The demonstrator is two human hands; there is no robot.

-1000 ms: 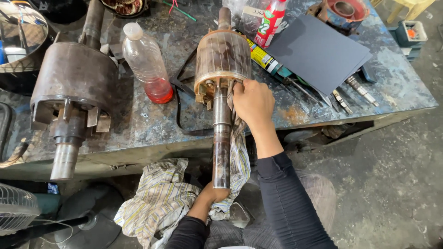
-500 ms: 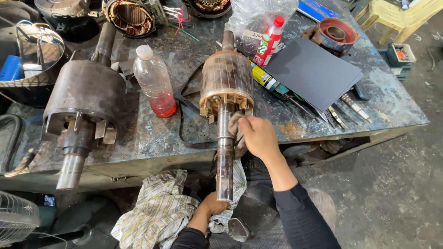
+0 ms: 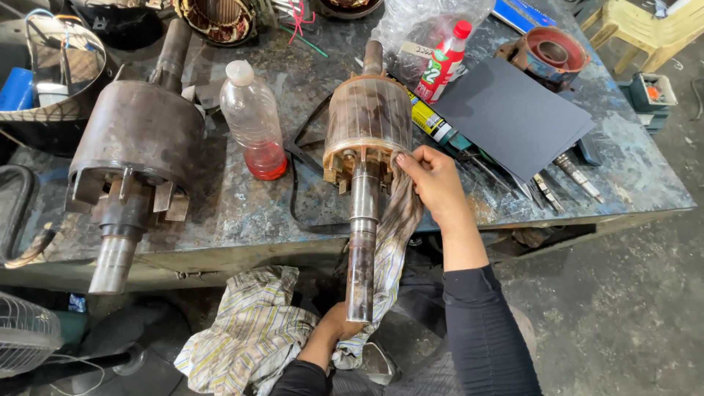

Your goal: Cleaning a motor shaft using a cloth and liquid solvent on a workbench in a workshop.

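Rotor (image 3: 369,125) lies on the bench (image 3: 242,213) near the middle of the front edge, its drum on the benchtop and its shaft (image 3: 361,242) projecting out past that edge toward the person.

Right hand (image 3: 434,180): fingers partly curled, pressing a striped rag (image 3: 396,227) against the right side of the shaft just below the drum. The fingertips touch the lower rim of the drum. The hand is closed on the rag, not wide.

Left hand (image 3: 339,323): closed around the free lower end of the shaft, with the rag's lower part bunched at the palm. The rag hangs from the right hand down along the shaft to the left hand.

A second cloth (image 3: 253,330), striped and crumpled, lies below the front edge, left of the left hand.

On the bench, just left of the rotor, a plastic bottle (image 3: 253,117) stands upright with red liquid at its bottom. A larger rusty rotor (image 3: 139,139) lies toward the left edge, its shaft also overhanging the front. To the right of the drum lie a dark sheet (image 3: 513,117), a red-capped bottle (image 3: 444,62) and several hand tools (image 3: 565,176) toward the right front corner
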